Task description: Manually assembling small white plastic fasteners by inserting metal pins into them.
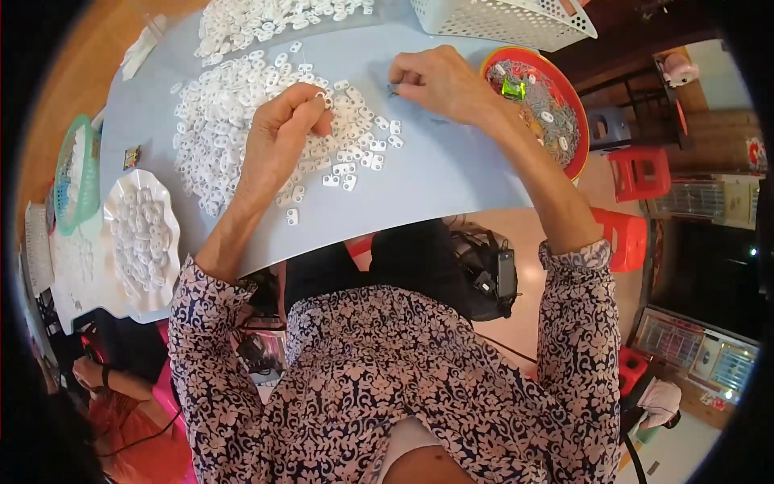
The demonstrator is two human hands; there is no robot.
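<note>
Floral sleeves fill the bottom of the view, both forearms stretching up to the pale blue surface. Left hand is pinched shut around one small white plastic piece, thumb and fingers bunched tight. Right hand sits at two o'clock from it, well apart, fingers curled narrow over something tiny; what it grips I cannot tell. Looks like an assembly step, piece by piece. Next move likely calls for bringing both hands together and lining up small parts precisely. White heap lies just beside the left hand, at nine o'clock, spilling under it. Red bowl of mixed bits waits at three o'clock of the right hand.
</note>
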